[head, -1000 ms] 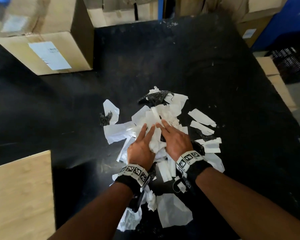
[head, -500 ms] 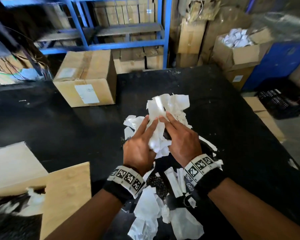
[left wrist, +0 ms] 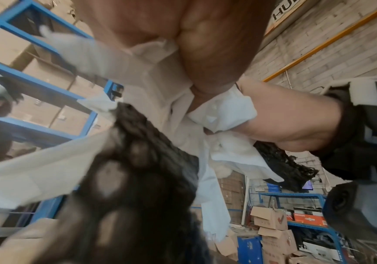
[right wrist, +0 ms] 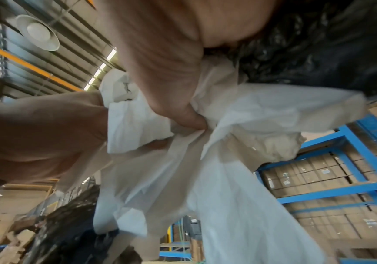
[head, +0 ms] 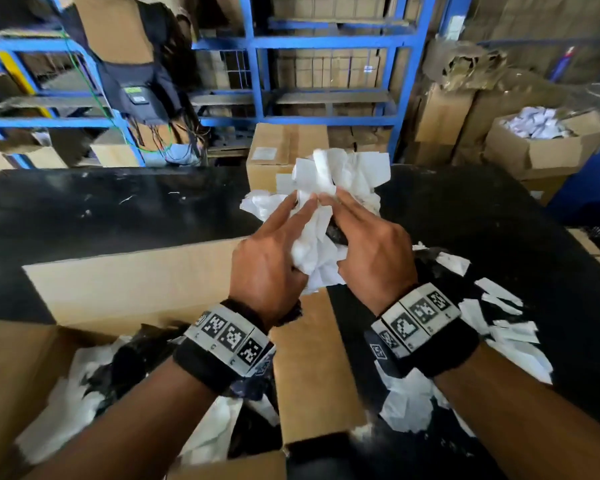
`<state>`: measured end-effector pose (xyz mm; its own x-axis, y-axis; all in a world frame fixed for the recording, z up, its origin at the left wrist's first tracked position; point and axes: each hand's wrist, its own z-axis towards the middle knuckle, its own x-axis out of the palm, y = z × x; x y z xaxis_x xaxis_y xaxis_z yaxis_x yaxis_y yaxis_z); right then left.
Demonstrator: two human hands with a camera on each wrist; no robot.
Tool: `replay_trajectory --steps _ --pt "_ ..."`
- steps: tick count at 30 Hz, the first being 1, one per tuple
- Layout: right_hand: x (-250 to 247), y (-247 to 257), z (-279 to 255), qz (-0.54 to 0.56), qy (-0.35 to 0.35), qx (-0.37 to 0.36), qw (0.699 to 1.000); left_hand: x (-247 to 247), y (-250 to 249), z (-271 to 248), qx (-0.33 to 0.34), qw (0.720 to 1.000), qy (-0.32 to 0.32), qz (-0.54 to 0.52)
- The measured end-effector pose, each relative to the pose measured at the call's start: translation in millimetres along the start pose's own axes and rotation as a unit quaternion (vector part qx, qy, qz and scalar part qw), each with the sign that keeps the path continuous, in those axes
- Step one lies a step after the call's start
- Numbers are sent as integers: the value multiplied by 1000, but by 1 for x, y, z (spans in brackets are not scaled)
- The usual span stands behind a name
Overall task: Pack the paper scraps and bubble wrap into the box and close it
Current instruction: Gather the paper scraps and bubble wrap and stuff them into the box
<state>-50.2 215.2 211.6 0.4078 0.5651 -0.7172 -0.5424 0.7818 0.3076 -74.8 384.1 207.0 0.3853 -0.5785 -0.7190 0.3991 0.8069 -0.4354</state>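
Observation:
Both hands clamp one bundle of white paper scraps (head: 336, 174) with a bit of black bubble wrap (head: 336, 233) in it, held in the air. My left hand (head: 271, 258) and right hand (head: 371, 251) lie on top of it with the fingers stretched out. In the wrist views the thumbs dig into the paper (left wrist: 155, 85) (right wrist: 228, 160) from below, and dark bubble wrap (left wrist: 151, 160) (right wrist: 318, 44) hangs beside it. The open cardboard box (head: 136, 282) stands below and to the left, with scraps and black wrap inside. The bundle hovers over its right flap (head: 316, 375).
Loose scraps (head: 499, 327) lie on the black table (head: 118, 209) to the right of the box. A closed carton (head: 274, 150) stands at the far edge behind the bundle. Blue shelving (head: 326, 43) and another open box of scraps (head: 541, 140) are beyond the table.
The hands gathered the scraps from the pile on the table, lifted them and carried them left, over the open box's flap. The view tilted up.

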Motion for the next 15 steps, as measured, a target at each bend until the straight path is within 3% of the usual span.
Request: replay_trajectory --steps 5,8,15 --pt "46 105 -7 28 27 -3 999 -78 60 -56 -31 999 10 41" --pt "75 151 -18 30 94 15 995 -108 91 -89 -81 994 43 60" --pt "150 199 -60 36 252 39 966 -102 176 -164 -140 981 118 62"
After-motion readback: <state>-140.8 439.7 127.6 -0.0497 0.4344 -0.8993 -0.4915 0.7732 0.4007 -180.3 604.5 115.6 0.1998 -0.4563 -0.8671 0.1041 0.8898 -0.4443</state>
